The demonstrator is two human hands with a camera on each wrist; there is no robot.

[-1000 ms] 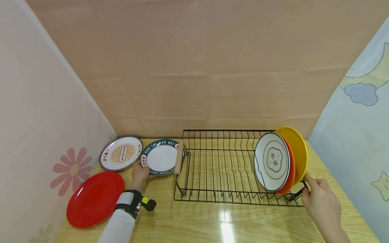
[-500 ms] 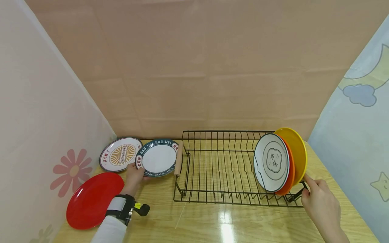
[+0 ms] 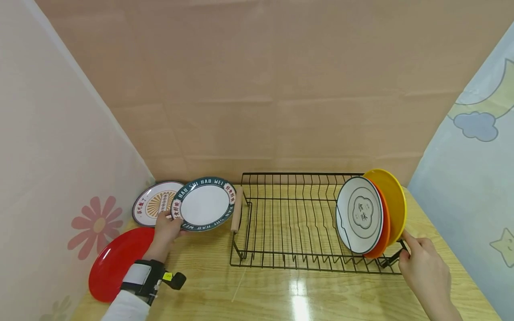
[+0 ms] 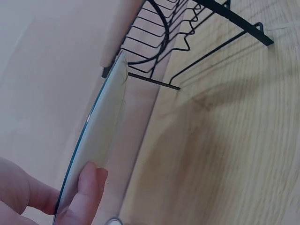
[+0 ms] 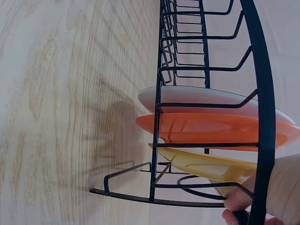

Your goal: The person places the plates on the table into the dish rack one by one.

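Three plates stand in the rack (image 3: pixel 305 223). The left hand (image 3: pixel 166 227) pinches the teal-rimmed plate (image 3: pixel 204 204) left of it; the right hand (image 3: pixel 421 263) grips the rack's end. Two plates lie unracked.

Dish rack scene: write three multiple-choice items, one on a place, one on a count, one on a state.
1. Where does the red plate lie?
A. On the table's left end
B. In the rack
C. Against the right wall

2. How many plates stand in the rack?
A. One
B. Three
C. Five

3. How is the green-rimmed plate held?
A. Flat on the table, untouched
B. Lifted by its edge in the left hand
C. Slotted in the rack

Answers: 1 A, it lies flat near the left wall. 2 B, white, orange and yellow plates stand together at the right end, where the right hand grips the rack. 3 B, fingers pinch its rim and it tilts above the table.
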